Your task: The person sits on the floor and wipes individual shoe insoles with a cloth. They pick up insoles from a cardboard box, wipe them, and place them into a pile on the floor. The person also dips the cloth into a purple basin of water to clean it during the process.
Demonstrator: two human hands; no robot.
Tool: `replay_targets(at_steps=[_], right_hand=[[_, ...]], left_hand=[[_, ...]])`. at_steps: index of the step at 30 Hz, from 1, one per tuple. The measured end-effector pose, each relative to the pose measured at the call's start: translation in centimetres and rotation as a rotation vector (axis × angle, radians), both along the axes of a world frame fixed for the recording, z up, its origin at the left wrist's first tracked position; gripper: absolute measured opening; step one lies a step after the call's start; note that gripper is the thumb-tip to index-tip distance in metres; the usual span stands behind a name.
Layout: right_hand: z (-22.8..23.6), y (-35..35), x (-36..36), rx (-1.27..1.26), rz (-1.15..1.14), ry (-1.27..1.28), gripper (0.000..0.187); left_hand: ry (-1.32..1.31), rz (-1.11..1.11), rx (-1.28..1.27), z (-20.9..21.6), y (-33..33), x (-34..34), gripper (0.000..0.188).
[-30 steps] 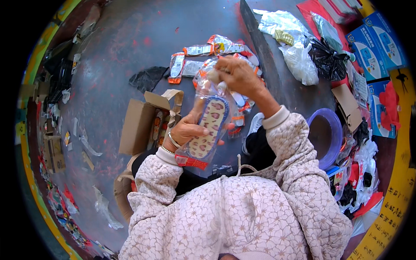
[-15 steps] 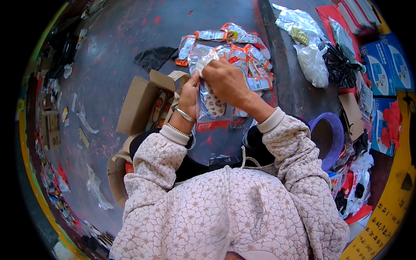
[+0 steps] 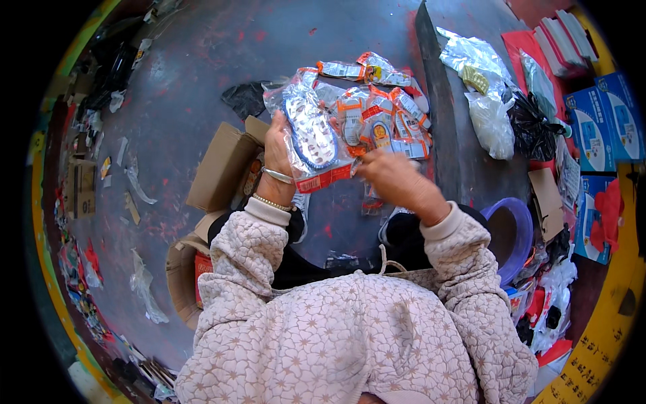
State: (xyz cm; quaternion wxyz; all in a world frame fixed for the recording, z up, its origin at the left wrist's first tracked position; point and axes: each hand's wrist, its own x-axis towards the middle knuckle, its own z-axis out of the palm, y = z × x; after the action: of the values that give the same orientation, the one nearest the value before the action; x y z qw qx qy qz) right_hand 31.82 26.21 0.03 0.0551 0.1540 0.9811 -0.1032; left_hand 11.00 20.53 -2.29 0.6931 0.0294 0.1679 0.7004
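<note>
My left hand (image 3: pixel 277 148) grips the left edge of a clear plastic bag (image 3: pixel 316 180). Inside lies what looks like an insole (image 3: pixel 311 131), pale with dark spots and a blue edge, and a red strip runs along the bag's lower end. Close by that end's right corner is my right hand (image 3: pixel 398 178), smeared by motion; whether its fingers touch the bag is unclear. Beyond the hands lies a pile of small orange-and-clear packets (image 3: pixel 377 111) on the dark floor.
An open cardboard box (image 3: pixel 219 165) stands left of my left forearm, with another carton (image 3: pixel 182 273) nearer me. To the right are a purple basin (image 3: pixel 519 236), a white plastic bag (image 3: pixel 490 124), a black bag (image 3: pixel 531 124) and blue boxes (image 3: pixel 592 128). A raised ledge (image 3: pixel 437 101) runs beside the packets.
My right hand has left the bag's upper end and moved right and toward me. The bag is now tilted, its insole showing uncovered by my fingers. The whole view has shifted slightly.
</note>
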Motion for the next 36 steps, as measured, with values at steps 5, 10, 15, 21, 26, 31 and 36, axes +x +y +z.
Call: replay_targets(at_steps=[5,10,15,21,26,31,36], right_hand=[[3.9,2.7,1.0,-0.234,-0.533,0.552,0.007],[4.9,-0.5,-1.7,-0.262,-0.363,0.924,0.009],[-0.2,-2.8,-3.5,-0.037,0.074,0.667,0.008],[1.9,1.8,0.3,-0.198,-0.431,0.404,0.021],[2.8,6.7,2.0,-1.135,-0.872,0.794,0.038],[4.2,6.3,1.5,-1.537,-0.958,0.706,0.036],[2.0,6.7,1.5,-1.210,-0.806,0.735,0.041]], left_hand=[[-0.140,-0.038,-0.098,1.7,0.2,0.4,0.046],[-0.090,0.016,-0.183,0.7,0.6,0.8,0.050],[-0.112,0.083,-0.141,0.0,1.0,0.4,0.051],[0.168,-0.032,0.071,1.9,0.4,0.0,0.063],[0.127,-0.160,0.147,4.6,-0.7,3.5,0.072],[0.110,-0.336,0.123,4.0,-1.9,5.1,0.071],[0.207,-0.454,0.148,3.7,-1.9,5.8,0.072]])
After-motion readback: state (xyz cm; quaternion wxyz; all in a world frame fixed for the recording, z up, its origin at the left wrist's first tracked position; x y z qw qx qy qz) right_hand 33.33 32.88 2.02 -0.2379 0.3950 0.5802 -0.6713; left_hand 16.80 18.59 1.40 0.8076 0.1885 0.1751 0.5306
